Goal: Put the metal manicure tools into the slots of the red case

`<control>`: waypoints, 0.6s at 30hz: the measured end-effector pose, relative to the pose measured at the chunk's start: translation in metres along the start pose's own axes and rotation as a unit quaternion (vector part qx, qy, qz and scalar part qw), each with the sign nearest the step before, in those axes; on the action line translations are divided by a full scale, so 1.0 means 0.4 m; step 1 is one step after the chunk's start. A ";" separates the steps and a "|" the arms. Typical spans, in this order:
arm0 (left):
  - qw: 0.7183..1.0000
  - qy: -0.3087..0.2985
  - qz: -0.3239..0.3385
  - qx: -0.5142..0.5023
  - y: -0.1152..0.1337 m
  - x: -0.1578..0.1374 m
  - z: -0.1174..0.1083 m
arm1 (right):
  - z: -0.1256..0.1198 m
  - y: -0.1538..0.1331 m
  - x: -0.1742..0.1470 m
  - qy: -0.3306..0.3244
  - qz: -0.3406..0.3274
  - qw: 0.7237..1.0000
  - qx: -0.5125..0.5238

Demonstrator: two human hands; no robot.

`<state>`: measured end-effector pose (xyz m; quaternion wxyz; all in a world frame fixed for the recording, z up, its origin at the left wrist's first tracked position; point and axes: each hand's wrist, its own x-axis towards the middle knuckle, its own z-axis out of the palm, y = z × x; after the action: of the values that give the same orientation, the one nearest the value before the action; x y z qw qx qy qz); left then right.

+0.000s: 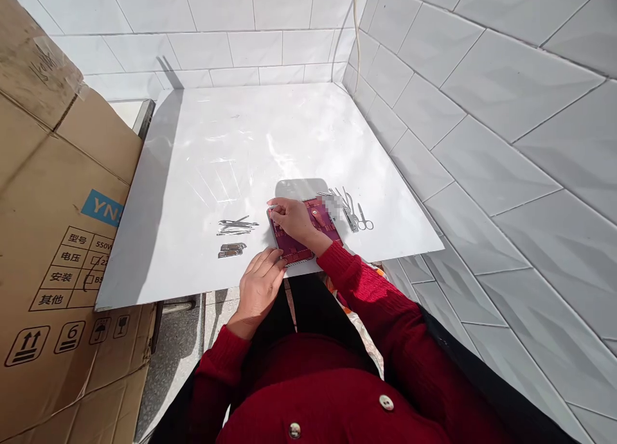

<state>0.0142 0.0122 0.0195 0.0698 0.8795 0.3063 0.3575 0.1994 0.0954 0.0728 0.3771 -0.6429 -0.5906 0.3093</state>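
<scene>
Carton (pixel 62 174), nine o'clock: blue patch (pixel 103 207) "YN", remainder unclear;
Grid (pixel 72 270): 型号 550W; 电压; 安装; 其他;
Signs, eight o'clock: up-arrows (pixel 27 346); stacking "6" (pixel 70 337); umbrella (pixel 100 330); glass (pixel 121 326)

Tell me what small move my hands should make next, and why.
I'd suggest pressing your left hand a little more firmly on the red case, at the near-left corner it touches. Your right hand reaches across to the far-left corner, so bracing would probably stop the case from shifting.

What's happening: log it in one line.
left hand: at case, near-left corner | right hand: at case, far-left corner | scissors: right of case | clippers: left of case
</scene>
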 end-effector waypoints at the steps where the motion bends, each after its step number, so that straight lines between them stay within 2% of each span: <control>1: 1.000 -0.001 -0.002 0.001 0.000 0.000 0.000 | -0.001 -0.001 -0.001 -0.002 -0.002 1.000 -0.011; 6: 1.000 0.006 0.004 0.010 0.001 0.001 0.001 | -0.005 -0.006 -0.010 -0.001 -0.013 0.998 -0.069; 12: 1.000 0.016 0.013 0.021 0.001 0.002 0.003 | 0.006 0.006 -0.024 0.021 -0.068 0.986 -0.152; 18: 0.999 0.031 0.028 0.026 0.001 0.002 0.004 | 0.020 0.025 -0.039 0.039 -0.091 0.981 -0.166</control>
<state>0.0161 0.0124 0.0189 0.0270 0.8776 0.2927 0.3786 0.1963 0.0806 0.0594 0.3146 -0.6517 -0.6744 0.1465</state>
